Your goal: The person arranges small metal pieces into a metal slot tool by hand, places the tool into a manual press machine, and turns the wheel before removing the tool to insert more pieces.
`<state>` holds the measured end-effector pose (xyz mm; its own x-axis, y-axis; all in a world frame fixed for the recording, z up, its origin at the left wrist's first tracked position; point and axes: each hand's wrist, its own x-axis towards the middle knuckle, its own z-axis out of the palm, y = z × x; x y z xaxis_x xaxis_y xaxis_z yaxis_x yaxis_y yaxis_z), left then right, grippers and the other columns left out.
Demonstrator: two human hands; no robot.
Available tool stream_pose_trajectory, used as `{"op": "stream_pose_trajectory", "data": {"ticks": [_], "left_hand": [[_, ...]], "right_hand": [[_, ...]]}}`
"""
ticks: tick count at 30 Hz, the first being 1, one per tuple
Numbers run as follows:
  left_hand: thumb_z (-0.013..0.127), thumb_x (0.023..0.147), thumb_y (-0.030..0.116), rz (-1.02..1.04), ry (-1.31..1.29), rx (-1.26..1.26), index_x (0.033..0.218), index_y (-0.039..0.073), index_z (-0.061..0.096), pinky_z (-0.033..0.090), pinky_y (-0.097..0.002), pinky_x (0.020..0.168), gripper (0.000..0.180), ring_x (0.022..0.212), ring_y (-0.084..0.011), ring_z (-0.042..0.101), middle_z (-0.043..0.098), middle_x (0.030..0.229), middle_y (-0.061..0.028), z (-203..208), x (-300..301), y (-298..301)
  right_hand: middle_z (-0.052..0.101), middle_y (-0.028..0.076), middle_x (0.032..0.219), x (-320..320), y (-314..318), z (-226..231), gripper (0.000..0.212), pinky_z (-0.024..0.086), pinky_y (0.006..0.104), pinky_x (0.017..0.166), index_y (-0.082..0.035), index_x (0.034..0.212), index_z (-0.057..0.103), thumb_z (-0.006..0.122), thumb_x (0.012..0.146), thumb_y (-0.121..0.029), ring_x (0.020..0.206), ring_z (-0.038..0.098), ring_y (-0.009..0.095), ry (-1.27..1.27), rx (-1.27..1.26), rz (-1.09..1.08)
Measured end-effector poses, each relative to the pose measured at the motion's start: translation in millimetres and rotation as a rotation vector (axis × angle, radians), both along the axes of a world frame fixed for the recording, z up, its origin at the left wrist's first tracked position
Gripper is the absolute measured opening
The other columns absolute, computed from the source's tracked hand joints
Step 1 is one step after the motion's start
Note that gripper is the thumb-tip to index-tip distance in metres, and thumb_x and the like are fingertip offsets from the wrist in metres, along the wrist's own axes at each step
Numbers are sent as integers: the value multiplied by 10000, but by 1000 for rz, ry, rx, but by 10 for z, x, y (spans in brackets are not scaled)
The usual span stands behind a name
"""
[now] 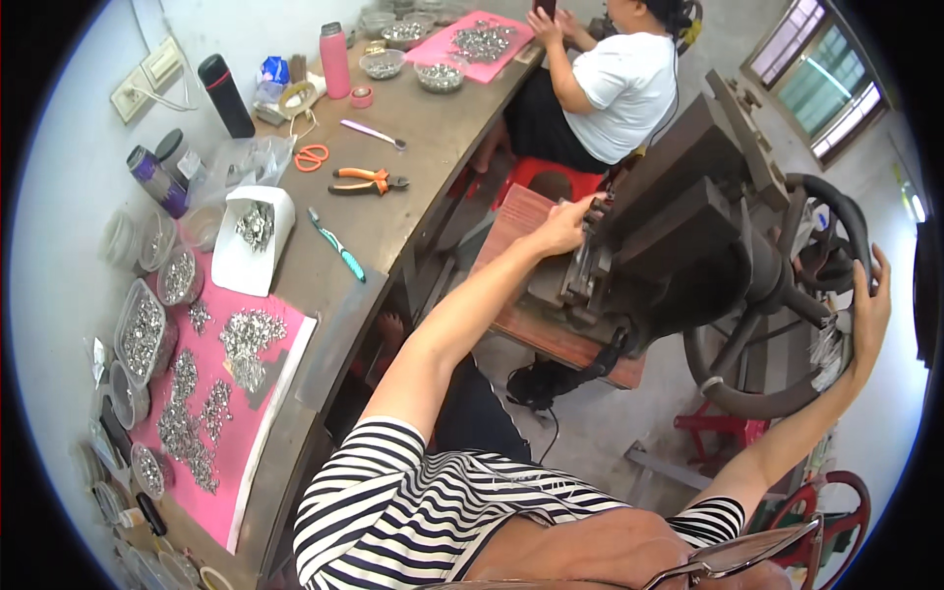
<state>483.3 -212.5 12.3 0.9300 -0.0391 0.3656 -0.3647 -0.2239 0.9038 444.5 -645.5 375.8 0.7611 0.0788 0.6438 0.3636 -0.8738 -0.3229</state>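
My left arm reaches forward to a dark metal hand press (678, 236). At its tooling (587, 270), my left hand (563, 230) has its fingers drawn together; anything small between them is hidden. On the right, my right hand (870, 313) lies against the rim of the press's large black handwheel (757, 401), its fingers stretched and apart rather than wrapped round it. Pale strips are bound to the wheel near that wrist. A reddish wooden board (511, 231) lies under the press.
Left of me, a long workbench (413, 157) carries a pink sheet (265, 408) with small silvery metal parts, tubs of parts, a white scoop (265, 275), orange-handled pliers (364, 181), scissors (311, 157) and a toothbrush (336, 246). Another person (624, 88) sits at its far end.
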Motion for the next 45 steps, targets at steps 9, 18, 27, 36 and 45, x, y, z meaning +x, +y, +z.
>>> {"op": "stream_pose_trajectory", "data": {"ticks": [9, 18, 27, 36, 45], "left_hand": [[911, 709, 342, -184, -57, 251, 1175, 21, 606, 440, -364, 999, 643, 1130, -280, 519, 495, 1179, -139, 214, -295, 479], [835, 779, 295, -51, -130, 455, 1062, 43, 670, 444, -423, 905, 414, 1020, -326, 526, 560, 959, -126, 232, -497, 303], [755, 828, 202, 220, -375, 412, 1035, 34, 648, 407, -443, 930, 287, 1003, -343, 521, 566, 989, -135, 113, -1016, 109], [773, 772, 150, 825, -196, 370, 984, 53, 685, 420, -439, 882, 250, 976, -330, 592, 662, 976, -114, 280, -2929, 361], [739, 812, 123, 1407, 93, 515, 1033, 59, 667, 391, -445, 942, 241, 1030, -332, 563, 637, 1037, -118, 200, -4610, 317]], "right_hand": [[629, 76, 1123, 251, -199, 173, 438, 407, 250, 780, -65, 1401, 535, 601, 1031, -290, 891, 524, 116, 91, -33, 71], [627, 92, 1163, 192, -160, 137, 458, 415, 271, 830, -66, 1395, 537, 608, 1024, -324, 928, 541, 145, 117, -41, 32], [678, 159, 1206, -312, 460, -162, 322, 497, 332, 959, -30, 1300, 634, 622, 1013, -176, 1065, 654, 235, -607, -331, -85], [600, 203, 1250, -1212, 2725, -2478, 553, 517, 410, 944, 20, 1295, 558, 805, 817, -110, 1109, 624, 372, 147, -42, 1057], [607, 204, 1207, -2085, 4186, -3140, 451, 445, 443, 1008, 8, 1261, 576, 733, 860, -121, 1133, 580, 389, 374, -42, 1769]]}}
